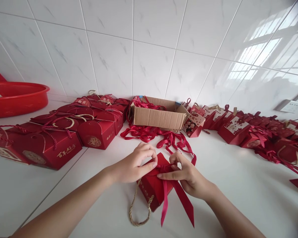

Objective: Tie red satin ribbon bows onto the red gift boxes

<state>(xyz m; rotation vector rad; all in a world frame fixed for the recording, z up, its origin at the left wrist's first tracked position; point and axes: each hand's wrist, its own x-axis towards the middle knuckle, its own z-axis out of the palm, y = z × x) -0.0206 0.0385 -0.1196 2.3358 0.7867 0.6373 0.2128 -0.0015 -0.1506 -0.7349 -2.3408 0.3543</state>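
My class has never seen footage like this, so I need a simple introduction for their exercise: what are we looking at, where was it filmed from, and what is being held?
There is no robot here, only a person's two bare hands. The single picture comes from a camera worn on the head, looking forward and down.

The left hand and right hand are at the knotted ribbon on top of a small red box with a rope handle. Exactly what the fingers grip is unclear.

On the white surface, red boxes stand at left beside a red basin. Behind the hands is a cardboard carton with ribbons; more red packages stand at right.
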